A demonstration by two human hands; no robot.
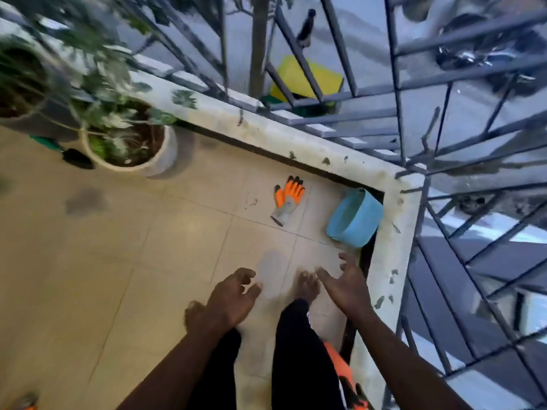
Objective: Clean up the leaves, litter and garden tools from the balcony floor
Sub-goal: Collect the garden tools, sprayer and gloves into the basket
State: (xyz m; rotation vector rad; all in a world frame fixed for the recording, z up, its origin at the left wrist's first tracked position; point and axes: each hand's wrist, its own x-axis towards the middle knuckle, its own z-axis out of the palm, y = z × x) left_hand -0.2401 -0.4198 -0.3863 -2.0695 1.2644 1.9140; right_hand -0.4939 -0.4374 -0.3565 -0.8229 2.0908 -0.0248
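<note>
Two hands hang empty above the beige tiled floor (88, 261); left hand (233, 294) loosely curled, right hand (346, 288) with fingers spread; ahead lies an orange-and-grey work glove (288, 196), near a tipped light-blue plastic tub (355, 217) in the corner; a green-handled black trowel (74, 156) lies just beside the white plant pot (165, 155).

Soft, flat daylight fills the scene, warm on the beige tiled floor (88, 276) and cooler, bluish past the grey metal railing (393, 69). Shadows are faint: a dim patch beside the round white plant pot (159, 161), far left of the fingers (327, 278), and a thin dark edge under the light blue plastic bucket (355, 217) just ahead of them. The orange and grey work glove (288, 196) beyond the fingertips is fairly sharp. The left hand (233, 297) and right hand (346, 287) look slightly smeared. Motion blur is heaviest on the green leaves (103, 69), far up and left of the fingers. The wide lens bends the pale concrete ledge (387, 261) and the bars near the frame edges.
</note>
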